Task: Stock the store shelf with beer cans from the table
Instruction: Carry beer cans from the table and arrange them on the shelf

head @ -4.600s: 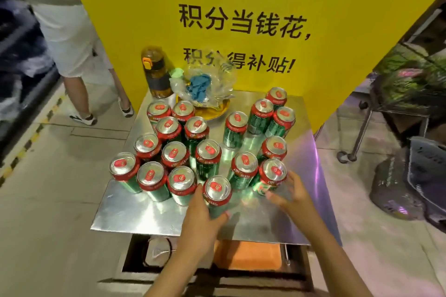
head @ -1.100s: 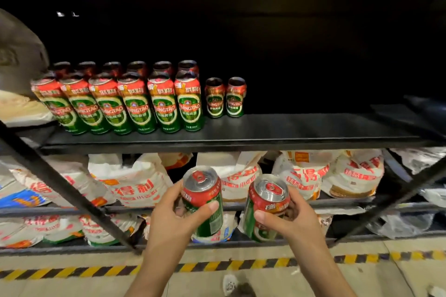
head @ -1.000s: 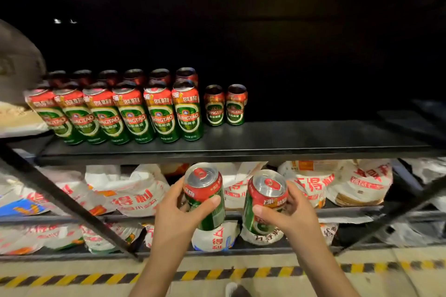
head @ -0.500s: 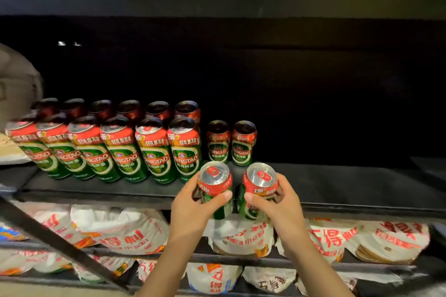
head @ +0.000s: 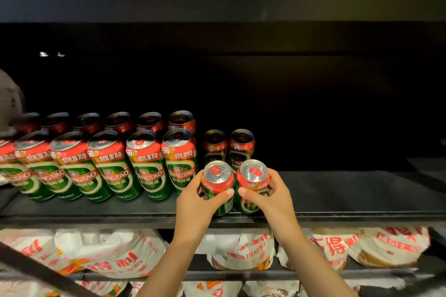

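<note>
Left hand (head: 193, 202) wrapped round one upright Tsingtao beer can (head: 218, 188), right hand (head: 272, 195) round another (head: 251, 185), side by side at the shelf (head: 350, 190) front edge, directly before two rear cans (head: 228, 147), right of the front row (head: 96, 164).

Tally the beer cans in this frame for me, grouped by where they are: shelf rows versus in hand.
Front-row cans: 6
Back-row cans: 6
Separate pair of cans to their right: 2
Held cans, one gripped in the left hand, one in the right hand: 2
Total: 16
</note>
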`<state>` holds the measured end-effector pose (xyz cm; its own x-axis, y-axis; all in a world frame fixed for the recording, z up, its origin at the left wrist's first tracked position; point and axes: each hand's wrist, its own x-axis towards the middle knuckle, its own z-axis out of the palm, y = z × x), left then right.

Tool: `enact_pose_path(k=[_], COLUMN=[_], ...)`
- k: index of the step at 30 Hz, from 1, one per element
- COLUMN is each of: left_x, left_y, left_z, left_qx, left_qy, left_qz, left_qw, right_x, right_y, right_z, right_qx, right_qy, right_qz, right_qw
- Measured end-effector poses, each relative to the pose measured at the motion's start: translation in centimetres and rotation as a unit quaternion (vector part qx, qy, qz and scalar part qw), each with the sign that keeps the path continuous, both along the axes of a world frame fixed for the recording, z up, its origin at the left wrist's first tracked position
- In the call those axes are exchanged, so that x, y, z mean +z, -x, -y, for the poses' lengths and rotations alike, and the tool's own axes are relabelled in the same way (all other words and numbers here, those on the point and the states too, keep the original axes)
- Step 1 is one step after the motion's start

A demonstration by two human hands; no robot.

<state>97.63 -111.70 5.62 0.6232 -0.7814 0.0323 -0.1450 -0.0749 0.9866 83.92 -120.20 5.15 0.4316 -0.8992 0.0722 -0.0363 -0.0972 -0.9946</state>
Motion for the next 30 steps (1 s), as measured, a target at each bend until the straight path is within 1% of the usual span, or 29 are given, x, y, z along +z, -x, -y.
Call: enact_pose_path(k=[5, 12, 17, 19, 23, 27, 30], left_x=[-0.1, -1.2, -2.1, -2.8, -4.3, -5.3, -5.7], left_y=[-0.5, -0.8, -0.7, -0.8, -0.7, -0.7, -1.0], left_z=[0.7, 1.3, 1.4, 1.3, 0.9, 0.8, 0.8], left_qx=[-0.002, -0.010, -0.003, -0.003, -0.025, -0.024, -0.013], left_qy=[0.004, 0.021, 0.033, 0.028, -0.005, -0.016, -0.012], left_qz=[0.008, 0.003, -0.007, 0.009, 0.080, 0.104, 0.085], left_qw=[1.000, 1.000, 0.999, 1.000, 0.997, 0.994, 0.996], right_x=[-0.3, -1.2, -2.2, -2.8, -3.8, -4.0, -4.3], right_y=[-0.6, -1.6, -1.6, -1.2, -0.5, -0.5, -0.4], right_z=[1.0, 1.8, 2.1, 2.2, 2.6, 2.6, 2.7], right_qx=[0.006, -0.013, 0.000, 0.018, 0.047, 0.050, 0.043], right_qy=[0.002, 0.005, 0.016, 0.022, 0.027, 0.027, 0.018], right_qz=[0.003, 0.015, 0.003, -0.013, -0.058, -0.065, -0.050], right_qw=[1.000, 1.000, 1.000, 1.000, 0.997, 0.996, 0.998])
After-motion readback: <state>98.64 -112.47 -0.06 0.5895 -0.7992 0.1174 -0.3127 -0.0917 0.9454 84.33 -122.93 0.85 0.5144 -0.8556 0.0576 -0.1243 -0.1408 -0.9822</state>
